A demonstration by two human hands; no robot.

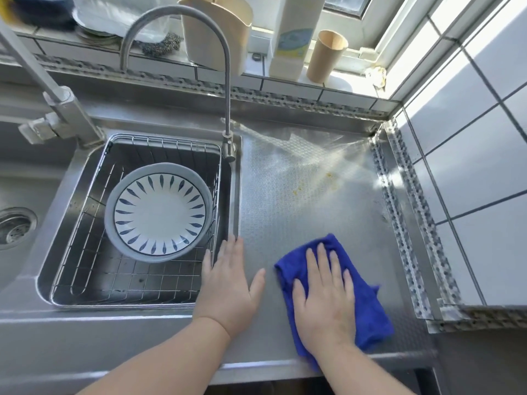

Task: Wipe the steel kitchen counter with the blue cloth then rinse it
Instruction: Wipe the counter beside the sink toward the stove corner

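Note:
The blue cloth point(368, 306) lies bunched on the textured steel counter point(313, 201) near its front edge. My right hand point(325, 300) presses flat on the cloth with straight, spread fingers. Flat on the bare counter beside the sink's right rim rests my left hand point(228, 283), fingers straight. Small yellow specks point(328, 175) dot the counter further back. The curved tap point(228, 81) stands at the sink's back right corner; no water runs from it.
A wire basket point(137, 292) in the sink point(85, 155) holds a white plate with blue marks point(159, 215). A second tap point(51, 104) and a drain point(14, 226) are at left. The tiled sill carries a beige holder point(216, 32), a bottle point(293, 35) and a cup point(328, 55). White tiles point(470, 166) wall the right side.

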